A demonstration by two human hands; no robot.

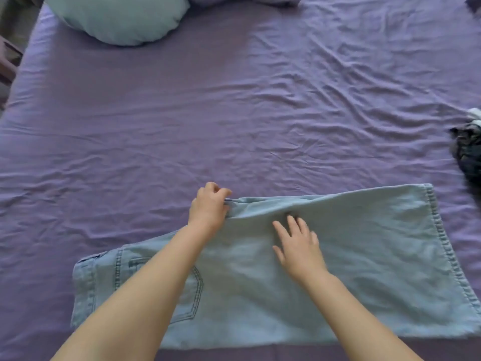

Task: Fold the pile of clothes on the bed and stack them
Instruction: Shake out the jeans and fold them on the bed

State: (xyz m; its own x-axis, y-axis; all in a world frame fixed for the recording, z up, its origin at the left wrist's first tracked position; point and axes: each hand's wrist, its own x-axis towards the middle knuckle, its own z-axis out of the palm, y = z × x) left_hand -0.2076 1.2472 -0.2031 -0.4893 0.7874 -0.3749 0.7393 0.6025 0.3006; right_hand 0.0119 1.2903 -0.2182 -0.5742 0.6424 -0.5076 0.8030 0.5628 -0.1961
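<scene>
Head view, looking down on a bed (234, 113) with a purple sheet. A pair of light-blue jeans (351, 269) lies flat across the near edge, waistband and back pocket to the left, hemmed leg ends to the right. The left hand (209, 207) pinches the far edge of the denim between curled fingers and thumb, probably to pull out the ridge of slack that runs rightward from the grip. The right hand (299, 246) lies flat on the cloth with fingers straight and spread, grasping nothing; it appears to pin and smooth the fabric while the other hand tugs. The jeans thus lie directly beneath both hands, touching each. A heap of dark clothes (468, 152) waits at the right margin, well apart from the jeans; a pale pillow (117, 16) rests at the far left.
</scene>
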